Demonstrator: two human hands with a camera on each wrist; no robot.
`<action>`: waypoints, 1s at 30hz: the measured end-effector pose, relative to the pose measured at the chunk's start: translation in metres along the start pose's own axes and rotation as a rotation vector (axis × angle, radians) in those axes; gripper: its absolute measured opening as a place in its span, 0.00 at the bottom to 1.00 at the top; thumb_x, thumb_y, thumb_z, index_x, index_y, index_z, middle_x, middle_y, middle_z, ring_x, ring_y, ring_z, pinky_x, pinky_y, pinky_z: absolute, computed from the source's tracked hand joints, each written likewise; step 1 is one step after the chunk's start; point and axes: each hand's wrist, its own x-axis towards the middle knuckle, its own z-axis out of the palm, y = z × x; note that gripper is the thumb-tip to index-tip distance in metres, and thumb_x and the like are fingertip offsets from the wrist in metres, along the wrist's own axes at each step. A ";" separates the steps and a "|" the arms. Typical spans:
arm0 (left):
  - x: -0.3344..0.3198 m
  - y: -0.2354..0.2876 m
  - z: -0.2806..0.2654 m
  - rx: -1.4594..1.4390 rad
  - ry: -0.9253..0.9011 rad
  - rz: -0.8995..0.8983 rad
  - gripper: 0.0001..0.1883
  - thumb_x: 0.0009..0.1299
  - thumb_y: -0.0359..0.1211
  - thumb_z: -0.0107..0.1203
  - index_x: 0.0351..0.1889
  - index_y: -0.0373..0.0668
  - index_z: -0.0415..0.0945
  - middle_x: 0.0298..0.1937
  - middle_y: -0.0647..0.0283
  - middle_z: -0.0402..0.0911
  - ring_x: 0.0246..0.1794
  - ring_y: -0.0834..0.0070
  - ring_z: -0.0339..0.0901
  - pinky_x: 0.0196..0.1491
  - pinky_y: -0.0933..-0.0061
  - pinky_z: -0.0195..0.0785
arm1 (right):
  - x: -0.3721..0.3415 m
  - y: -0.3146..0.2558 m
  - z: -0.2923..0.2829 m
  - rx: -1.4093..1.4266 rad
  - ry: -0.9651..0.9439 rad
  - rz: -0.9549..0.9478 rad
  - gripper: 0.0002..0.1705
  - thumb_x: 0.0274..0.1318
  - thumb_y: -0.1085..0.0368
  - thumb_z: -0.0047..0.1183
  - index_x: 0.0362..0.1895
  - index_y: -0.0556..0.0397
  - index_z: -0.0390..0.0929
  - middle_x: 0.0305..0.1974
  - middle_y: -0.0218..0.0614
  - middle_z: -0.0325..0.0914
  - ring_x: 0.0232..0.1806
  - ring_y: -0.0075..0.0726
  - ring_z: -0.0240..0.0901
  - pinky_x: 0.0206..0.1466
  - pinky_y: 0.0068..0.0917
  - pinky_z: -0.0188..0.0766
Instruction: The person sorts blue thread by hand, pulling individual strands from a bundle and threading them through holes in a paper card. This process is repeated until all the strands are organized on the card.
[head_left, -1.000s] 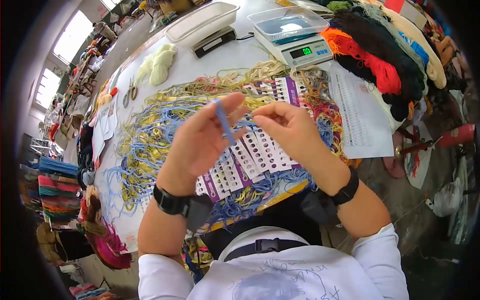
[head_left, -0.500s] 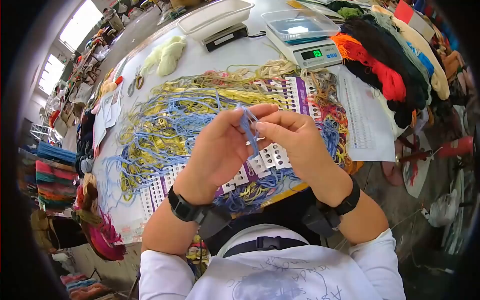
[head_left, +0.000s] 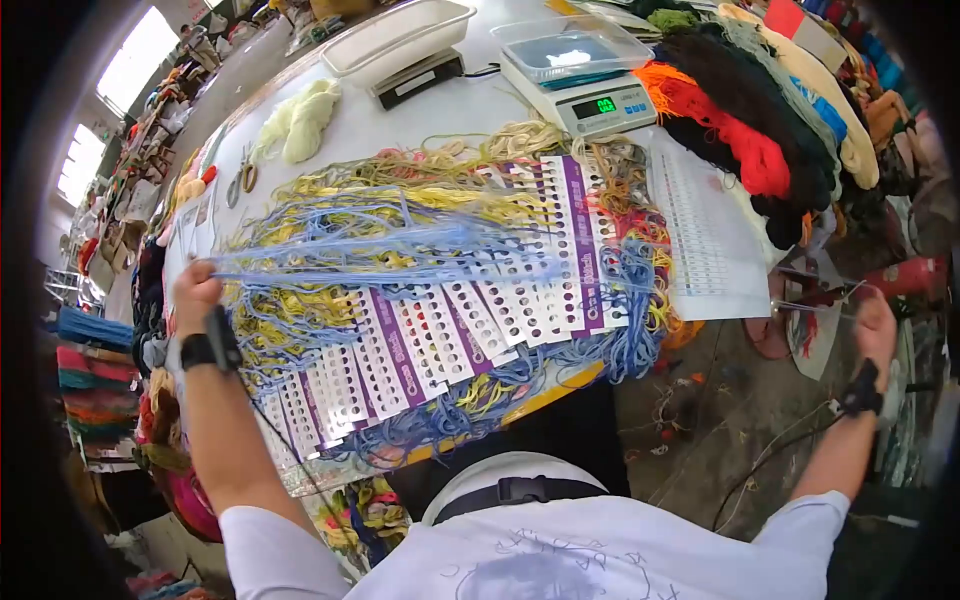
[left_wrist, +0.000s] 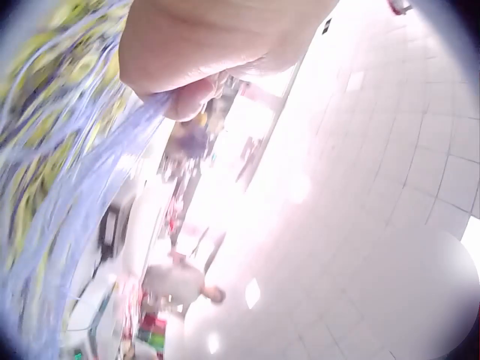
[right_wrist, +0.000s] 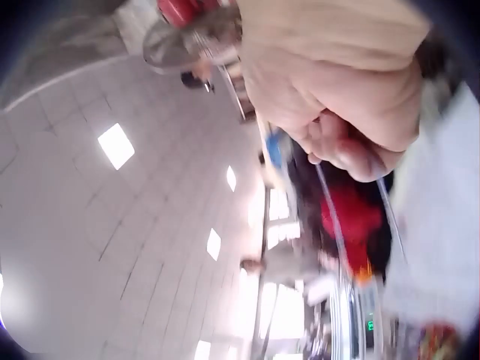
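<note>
My left hand (head_left: 198,297) is at the far left of the table, gripping one end of a bundle of light blue embroidery thread (head_left: 380,258). In the left wrist view the blue strands (left_wrist: 97,161) fan away from my curled fingers. Out past the table's right side, my right hand (head_left: 876,328) pinches thread too. Two thin pale strands (right_wrist: 332,214) run from its fingers in the right wrist view. Beneath the stretched bundle lie white and purple punched thread cards (head_left: 480,325), knotted with yellow and blue threads (head_left: 290,330).
Behind the cards stand a digital scale (head_left: 600,108) with a clear tub and another scale under a white tray (head_left: 400,40). Scissors (head_left: 240,180) and a pale yellow skein (head_left: 300,120) lie at the back left. A printed sheet (head_left: 710,240) and coloured yarn skeins (head_left: 750,150) are on the right.
My hands were together over the cards with a small looped blue bundle. They have since spread wide apart, left and right, and the blue thread is now drawn out lengthwise.
</note>
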 end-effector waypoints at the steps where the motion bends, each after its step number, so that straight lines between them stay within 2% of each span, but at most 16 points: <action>1: 0.008 -0.018 -0.019 0.114 0.047 0.038 0.05 0.48 0.29 0.51 0.20 0.37 0.67 0.21 0.71 0.62 0.22 0.82 0.58 0.29 0.80 0.57 | -0.003 -0.071 -0.049 0.031 0.121 -0.068 0.23 0.67 0.65 0.38 0.15 0.43 0.53 0.12 0.21 0.44 0.12 0.19 0.40 0.15 0.20 0.39; 3: 0.025 -0.020 -0.036 0.032 0.073 -0.111 0.03 0.51 0.26 0.49 0.20 0.38 0.67 0.21 0.72 0.57 0.22 0.82 0.56 0.37 0.84 0.59 | -0.022 -0.130 -0.062 0.062 0.244 -0.143 0.24 0.66 0.66 0.40 0.14 0.43 0.52 0.12 0.21 0.42 0.12 0.19 0.41 0.16 0.21 0.38; 5: 0.047 -0.022 -0.041 -0.029 0.176 -0.141 0.07 0.56 0.23 0.48 0.20 0.41 0.63 0.22 0.73 0.54 0.22 0.83 0.54 0.39 0.86 0.58 | -0.029 -0.149 -0.039 -0.254 0.326 -0.635 0.18 0.64 0.69 0.41 0.18 0.48 0.61 0.12 0.22 0.43 0.13 0.20 0.39 0.17 0.20 0.39; 6: 0.059 -0.008 -0.031 -0.528 0.102 -0.169 0.06 0.60 0.23 0.47 0.23 0.42 0.64 0.22 0.71 0.57 0.21 0.82 0.55 0.36 0.85 0.59 | -0.020 -0.152 -0.022 -0.385 0.118 -0.599 0.07 0.64 0.70 0.41 0.36 0.56 0.73 0.16 0.23 0.49 0.14 0.17 0.41 0.17 0.18 0.39; 7: 0.070 0.005 -0.021 -1.017 0.056 -0.245 0.06 0.64 0.23 0.47 0.26 0.42 0.64 0.22 0.70 0.59 0.21 0.82 0.56 0.32 0.85 0.59 | -0.017 -0.086 0.052 -0.487 0.213 -0.696 0.16 0.63 0.69 0.43 0.54 0.58 0.70 0.21 0.22 0.53 0.15 0.15 0.42 0.16 0.17 0.41; 8: 0.079 0.029 -0.001 -1.637 -0.102 -0.365 0.04 0.68 0.25 0.46 0.30 0.42 0.66 0.22 0.68 0.62 0.21 0.82 0.57 0.29 0.84 0.59 | -0.010 -0.033 0.095 -0.536 0.077 -0.586 0.15 0.61 0.69 0.45 0.52 0.60 0.71 0.25 0.21 0.57 0.17 0.12 0.46 0.17 0.13 0.43; 9: 0.061 0.106 0.025 -1.726 -0.139 -0.489 0.07 0.71 0.29 0.45 0.29 0.44 0.67 0.21 0.70 0.63 0.18 0.85 0.57 0.21 0.84 0.55 | -0.012 0.044 0.160 -0.622 -0.009 -0.511 0.16 0.61 0.69 0.45 0.52 0.59 0.71 0.25 0.20 0.60 0.19 0.10 0.49 0.18 0.10 0.44; 10: 0.047 0.149 0.052 -1.673 -0.406 -0.415 0.07 0.72 0.31 0.46 0.29 0.46 0.67 0.19 0.76 0.61 0.15 0.89 0.54 0.17 0.88 0.49 | -0.010 0.102 0.194 -0.738 -0.200 -0.323 0.17 0.58 0.69 0.47 0.51 0.59 0.72 0.26 0.22 0.66 0.21 0.11 0.54 0.19 0.11 0.50; 12: 0.002 0.225 0.114 -1.523 -0.537 -0.501 0.03 0.70 0.33 0.49 0.37 0.47 0.72 0.18 0.81 0.58 0.13 0.91 0.52 0.13 0.88 0.43 | -0.003 0.216 0.237 -0.902 -0.217 -0.282 0.13 0.54 0.63 0.52 0.43 0.55 0.77 0.28 0.23 0.72 0.24 0.14 0.61 0.25 0.14 0.58; 14: -0.042 0.303 0.149 -1.428 -0.842 -0.659 0.16 0.67 0.36 0.52 0.52 0.43 0.73 0.17 0.82 0.53 0.13 0.92 0.47 0.13 0.88 0.39 | 0.001 0.305 0.257 -1.022 -0.485 -0.200 0.12 0.53 0.58 0.55 0.37 0.52 0.79 0.29 0.23 0.74 0.27 0.14 0.65 0.28 0.15 0.63; 15: -0.053 0.320 0.167 -1.387 -1.084 -0.648 0.13 0.67 0.37 0.53 0.48 0.45 0.75 0.17 0.82 0.53 0.13 0.92 0.48 0.13 0.87 0.38 | 0.002 0.345 0.269 -1.034 -0.351 -0.113 0.12 0.52 0.59 0.55 0.35 0.54 0.79 0.25 0.25 0.75 0.24 0.15 0.66 0.26 0.15 0.63; 16: -0.065 0.333 0.185 -1.329 -1.168 -0.717 0.15 0.68 0.34 0.51 0.51 0.40 0.71 0.18 0.81 0.55 0.13 0.92 0.48 0.13 0.89 0.40 | 0.008 0.375 0.269 -1.133 -0.411 -0.187 0.11 0.51 0.61 0.56 0.31 0.56 0.80 0.22 0.27 0.76 0.20 0.18 0.67 0.24 0.17 0.63; 19: -0.092 0.365 0.214 -1.151 -1.122 -0.691 0.04 0.69 0.33 0.47 0.37 0.45 0.71 0.17 0.80 0.55 0.13 0.91 0.48 0.14 0.86 0.40 | 0.022 0.424 0.253 -1.297 -0.459 -0.276 0.11 0.49 0.61 0.57 0.29 0.57 0.81 0.21 0.29 0.78 0.20 0.21 0.70 0.26 0.19 0.66; 23: -0.095 0.378 0.238 -1.050 -1.049 -0.632 0.06 0.68 0.31 0.43 0.27 0.49 0.65 0.17 0.79 0.56 0.12 0.90 0.49 0.14 0.84 0.40 | 0.012 0.431 0.249 -1.456 -0.336 -0.410 0.09 0.42 0.60 0.58 0.25 0.52 0.82 0.22 0.37 0.80 0.24 0.34 0.77 0.30 0.29 0.71; 26: -0.093 0.378 0.249 -0.868 -0.920 -0.444 0.04 0.67 0.30 0.42 0.29 0.49 0.66 0.17 0.79 0.59 0.11 0.90 0.49 0.13 0.83 0.40 | 0.007 0.428 0.253 -1.455 -0.318 -0.419 0.08 0.41 0.61 0.57 0.25 0.51 0.82 0.22 0.37 0.80 0.24 0.37 0.77 0.30 0.30 0.72; 30: -0.091 0.370 0.241 -0.952 -1.016 -0.476 0.03 0.68 0.30 0.45 0.34 0.46 0.71 0.17 0.78 0.61 0.12 0.90 0.51 0.14 0.85 0.41 | 0.002 0.431 0.251 -1.430 -0.347 -0.514 0.07 0.41 0.63 0.56 0.25 0.52 0.81 0.22 0.36 0.79 0.25 0.40 0.77 0.30 0.31 0.71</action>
